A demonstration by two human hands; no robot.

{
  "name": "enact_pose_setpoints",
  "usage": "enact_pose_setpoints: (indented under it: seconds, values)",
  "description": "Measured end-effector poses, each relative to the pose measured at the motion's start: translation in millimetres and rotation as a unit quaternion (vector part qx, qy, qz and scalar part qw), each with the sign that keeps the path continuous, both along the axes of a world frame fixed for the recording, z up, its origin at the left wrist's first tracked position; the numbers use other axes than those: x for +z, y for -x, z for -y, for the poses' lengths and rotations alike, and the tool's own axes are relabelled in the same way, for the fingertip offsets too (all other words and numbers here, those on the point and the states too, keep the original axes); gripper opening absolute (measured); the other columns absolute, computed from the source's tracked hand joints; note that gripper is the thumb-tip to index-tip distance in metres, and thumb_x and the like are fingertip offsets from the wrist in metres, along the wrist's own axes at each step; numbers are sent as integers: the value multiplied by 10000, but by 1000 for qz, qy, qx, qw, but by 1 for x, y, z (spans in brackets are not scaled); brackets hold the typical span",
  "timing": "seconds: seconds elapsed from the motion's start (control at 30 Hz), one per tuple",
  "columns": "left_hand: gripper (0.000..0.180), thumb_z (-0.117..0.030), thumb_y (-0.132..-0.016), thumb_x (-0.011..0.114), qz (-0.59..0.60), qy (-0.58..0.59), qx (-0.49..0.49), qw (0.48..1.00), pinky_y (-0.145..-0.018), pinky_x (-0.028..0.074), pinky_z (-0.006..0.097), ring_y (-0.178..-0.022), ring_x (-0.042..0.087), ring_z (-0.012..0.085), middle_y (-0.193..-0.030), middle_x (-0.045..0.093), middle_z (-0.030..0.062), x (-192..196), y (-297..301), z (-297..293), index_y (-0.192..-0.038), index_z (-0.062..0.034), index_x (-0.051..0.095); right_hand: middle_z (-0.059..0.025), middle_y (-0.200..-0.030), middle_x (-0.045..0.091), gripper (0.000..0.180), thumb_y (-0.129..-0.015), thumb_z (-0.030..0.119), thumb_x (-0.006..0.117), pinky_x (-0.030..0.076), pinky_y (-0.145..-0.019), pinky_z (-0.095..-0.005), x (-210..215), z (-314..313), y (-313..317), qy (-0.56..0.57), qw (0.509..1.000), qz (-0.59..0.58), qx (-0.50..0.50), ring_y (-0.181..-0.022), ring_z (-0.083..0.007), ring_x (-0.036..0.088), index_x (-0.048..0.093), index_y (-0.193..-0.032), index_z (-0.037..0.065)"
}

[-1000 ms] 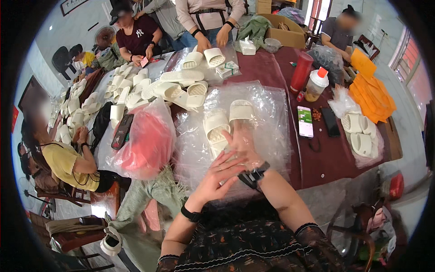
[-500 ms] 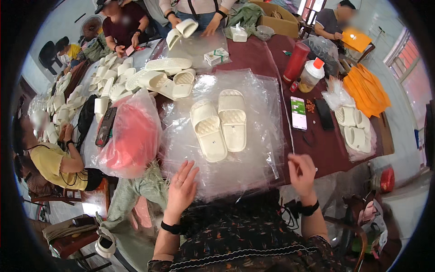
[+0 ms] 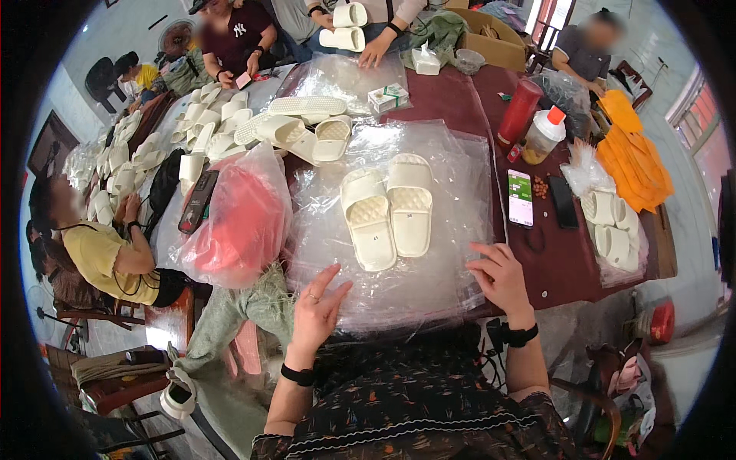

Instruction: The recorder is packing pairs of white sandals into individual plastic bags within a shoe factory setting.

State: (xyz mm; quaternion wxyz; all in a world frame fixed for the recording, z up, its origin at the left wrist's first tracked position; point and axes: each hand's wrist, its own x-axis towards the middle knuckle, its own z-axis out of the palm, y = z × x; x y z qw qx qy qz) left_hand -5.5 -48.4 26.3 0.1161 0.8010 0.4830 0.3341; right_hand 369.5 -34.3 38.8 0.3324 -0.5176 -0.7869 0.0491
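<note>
Two cream slide slippers, a left one and a right one, lie side by side, toes away from me, on a stack of clear plastic bags. My left hand hovers at the near left edge of the bags, fingers apart, holding nothing. At the near right edge is my right hand, its fingers spread and likewise bare. Neither hand touches the slippers.
Left of the bags sits a plastic bag with red contents, a dark remote-like device on it. Many cream slippers cover the far left. At right are a phone, a bottle, a red cylinder and orange bags. Several people sit around the table.
My right hand has moved inward over the bags' edge and its fingers have spread. The left fingers have opened wider. Across the table, a person's pair of slippers has shifted. The view has turned slightly.
</note>
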Motion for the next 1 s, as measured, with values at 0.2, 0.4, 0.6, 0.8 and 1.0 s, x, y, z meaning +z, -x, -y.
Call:
enact_pose_setpoints:
  seconds: [0.2, 0.4, 0.6, 0.8, 1.0]
  values:
    - [311, 54, -805, 620, 104, 4, 18, 994, -984, 496, 417, -1166, 637, 334, -1141, 711, 122, -16, 12, -1, -1067, -53, 750, -15, -1080, 729, 111, -762, 43, 753, 528, -773, -347, -13, 6, -5, 38, 993, -114, -8, -940, -250, 610, 721, -864, 73]
    - [157, -47, -907, 616, 248, 115, 55, 960, -916, 498, 357, -1061, 668, 274, -1056, 732, 129, -18, 16, -3, -1002, -18, 738, -40, -1039, 737, 37, -823, 69, 718, 477, -655, -276, -17, 4, -2, 49, 980, -193, -12, -844, -157, 611, 717, -834, 35]
    - [187, -138, -950, 611, 214, 214, 154, 941, -664, 477, 308, -647, 585, 170, -864, 744, 107, -27, 14, -19, -939, 12, 720, -48, -859, 720, 171, -930, 139, 666, 424, -576, -257, -35, -4, 4, 136, 931, -338, -22, -663, -79, 566, 721, -860, -7]
    - [253, -259, -929, 636, 142, 240, 209, 937, -624, 518, 359, -625, 691, 236, -712, 724, 87, -27, 3, -33, -885, -26, 726, -60, -611, 661, 296, -929, 238, 671, 431, -528, -310, -41, -15, 20, 157, 928, -298, -162, -538, -155, 617, 699, -787, -20]
    - [289, -188, -849, 707, -17, 135, 252, 958, -833, 515, 408, -887, 692, 330, -934, 733, 127, -6, -9, -32, -1111, -69, 681, -140, -591, 605, 345, -857, 299, 704, 443, -522, -400, -60, -26, 27, 113, 956, -117, -245, -544, -342, 597, 626, -656, 30]
